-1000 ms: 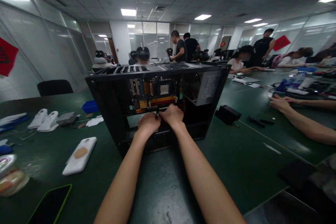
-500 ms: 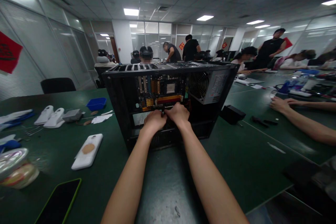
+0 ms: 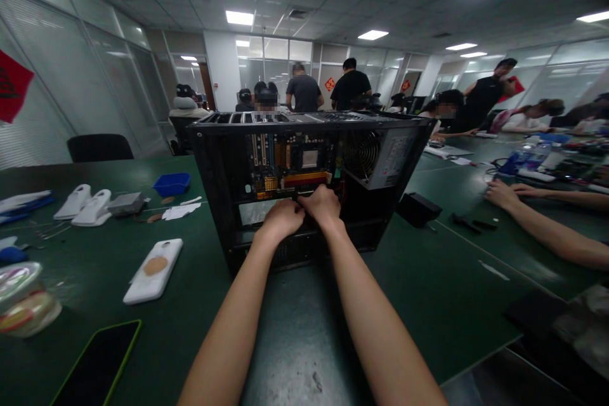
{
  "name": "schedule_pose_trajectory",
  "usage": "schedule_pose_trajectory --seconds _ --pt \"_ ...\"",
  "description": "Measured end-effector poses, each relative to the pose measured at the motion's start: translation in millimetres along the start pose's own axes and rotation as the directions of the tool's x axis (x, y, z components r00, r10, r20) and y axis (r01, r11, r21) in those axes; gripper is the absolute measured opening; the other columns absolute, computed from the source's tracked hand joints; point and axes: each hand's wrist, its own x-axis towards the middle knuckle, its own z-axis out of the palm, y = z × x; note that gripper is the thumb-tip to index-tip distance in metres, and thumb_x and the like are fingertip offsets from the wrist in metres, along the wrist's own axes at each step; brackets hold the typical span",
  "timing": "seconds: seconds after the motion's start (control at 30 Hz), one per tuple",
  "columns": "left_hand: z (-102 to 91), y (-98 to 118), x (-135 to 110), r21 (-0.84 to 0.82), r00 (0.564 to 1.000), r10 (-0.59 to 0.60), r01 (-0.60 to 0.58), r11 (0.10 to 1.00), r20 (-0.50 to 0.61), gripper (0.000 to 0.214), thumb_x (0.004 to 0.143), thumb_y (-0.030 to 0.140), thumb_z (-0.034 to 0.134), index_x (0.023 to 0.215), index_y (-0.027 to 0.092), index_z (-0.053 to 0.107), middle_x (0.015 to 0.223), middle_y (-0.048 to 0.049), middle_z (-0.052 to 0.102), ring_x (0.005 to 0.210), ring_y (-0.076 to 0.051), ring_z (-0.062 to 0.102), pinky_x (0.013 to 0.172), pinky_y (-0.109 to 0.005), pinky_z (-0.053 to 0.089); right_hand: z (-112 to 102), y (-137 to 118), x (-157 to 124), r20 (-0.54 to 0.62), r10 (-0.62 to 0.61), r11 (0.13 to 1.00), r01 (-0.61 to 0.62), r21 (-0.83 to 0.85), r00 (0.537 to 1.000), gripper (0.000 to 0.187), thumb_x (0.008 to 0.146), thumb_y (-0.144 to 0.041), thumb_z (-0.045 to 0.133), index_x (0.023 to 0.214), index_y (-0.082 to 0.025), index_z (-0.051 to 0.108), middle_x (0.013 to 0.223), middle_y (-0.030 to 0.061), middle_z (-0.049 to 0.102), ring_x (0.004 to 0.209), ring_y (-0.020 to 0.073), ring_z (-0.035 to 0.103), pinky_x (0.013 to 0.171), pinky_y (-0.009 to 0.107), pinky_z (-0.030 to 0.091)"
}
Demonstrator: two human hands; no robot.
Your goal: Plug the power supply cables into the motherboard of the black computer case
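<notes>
An open black computer case [image 3: 213, 203] stands on the green table in front of me. Inside it are a motherboard [image 3: 266, 162] with a pale square chip, and a power supply [image 3: 387, 158] with a round fan at the upper right. My left hand [image 3: 284, 219] and my right hand [image 3: 322, 205] meet at the lower middle of the case, just below the red and yellow memory slots [image 3: 307, 179]. Both sets of fingers are curled and close together. What they pinch is hidden behind the knuckles.
Left of the case lie a white phone-shaped object [image 3: 153, 271], a green-edged phone [image 3: 98, 365], a blue tray [image 3: 172, 184] and a clear food tub [image 3: 26, 301]. On the right are a black box [image 3: 419, 209] and another person's hands [image 3: 502, 195]. Several people are further back.
My hands stay at the same spot in the case, with only a slight shift of the left one. The view has tilted and turned slightly. A person at the back has straightened up.
</notes>
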Motion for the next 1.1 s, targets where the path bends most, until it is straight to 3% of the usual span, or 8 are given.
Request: schedule_pose_trajectory --seconds 0.23,0.33,0.43,0.53,0.63,0.9,1.1 --pt "14.4 1 14 0.008 0.997 0.056 -0.056 0.998 0.053 0.033 0.095 0.025 0.049 0.114 0.012 0.073 0.122 -0.0155 0.072 0.112 -0.027 0.067 0.093 -0.031 0.050 8 11 20 0.094 0.025 0.965 -0.048 0.257 0.995 0.052 0.065 -0.034 0.085 0.108 -0.009 0.070 0.113 0.0206 0.075 0.115 0.0317 0.069 0.088 0.031 0.055" --pt "15.5 0 17 0.008 0.998 0.061 -0.061 0.998 0.026 0.033 0.097 0.025 0.048 0.113 0.012 0.074 0.121 -0.0153 0.072 0.112 -0.027 0.067 0.093 -0.031 0.050 10 15 27 0.182 0.101 0.831 -0.183 0.525 0.978 0.044 0.060 -0.025 0.090 0.097 -0.012 0.070 0.101 0.0134 0.077 0.109 0.0293 0.072 0.084 0.028 0.057" --pt "16.6 -1 19 -0.018 0.997 0.074 -0.075 0.997 -0.037 0.035 0.100 0.023 0.043 0.110 0.014 0.075 0.119 -0.0137 0.073 0.111 -0.026 0.067 0.091 -0.030 0.049 12 16 28 0.280 0.150 0.661 -0.307 0.685 0.948 0.038 0.064 -0.019 0.090 0.092 -0.013 0.066 0.080 0.0048 0.074 0.084 0.0229 0.075 0.070 0.026 0.060" --pt "16.3 1 19 -0.010 0.996 0.046 -0.047 0.999 -0.075 0.038 0.101 0.025 0.040 0.106 0.016 0.076 0.116 -0.0139 0.074 0.109 -0.026 0.068 0.090 -0.031 0.049 13 13 27 0.337 0.165 0.590 -0.366 0.719 0.927 0.030 0.074 -0.018 0.086 0.090 -0.015 0.060 0.065 -0.0011 0.067 0.059 0.0153 0.068 0.056 0.024 0.059" --pt "13.8 4 18 -0.006 0.997 0.013 -0.014 1.000 -0.082 0.039 0.102 0.029 0.039 0.106 0.017 0.076 0.115 -0.0150 0.074 0.107 -0.026 0.069 0.089 -0.032 0.050 13 11 26 0.404 0.167 0.515 -0.429 0.742 0.899 0.020 0.083 -0.014 0.078 0.085 -0.014 0.058 0.060 -0.0026 0.063 0.050 0.0100 0.061 0.050 0.020 0.056" --pt "6.9 10 13 0.083 0.993 -0.087 0.093 0.992 -0.074 0.044 0.102 0.043 0.039 0.112 0.019 0.075 0.116 -0.0185 0.073 0.109 -0.031 0.069 0.088 -0.037 0.051 3 15 21 0.527 0.146 0.379 -0.540 0.752 0.837 0.016 0.100 -0.017 0.056 0.085 -0.014 0.059 0.061 -0.0034 0.062 0.053 0.0075 0.061 0.058 0.020 0.058" --pt "5.1 12 13 0.141 0.994 -0.072 0.083 0.987 -0.083 0.041 0.100 0.033 0.039 0.111 0.019 0.075 0.115 -0.0184 0.073 0.107 -0.033 0.070 0.085 -0.040 0.052 2 16 22 0.541 0.138 0.347 -0.552 0.758 0.830 0.012 0.099 -0.011 0.056 0.087 -0.015 0.058 0.063 -0.0055 0.061 0.053 0.0059 0.059 0.058 0.018 0.056"
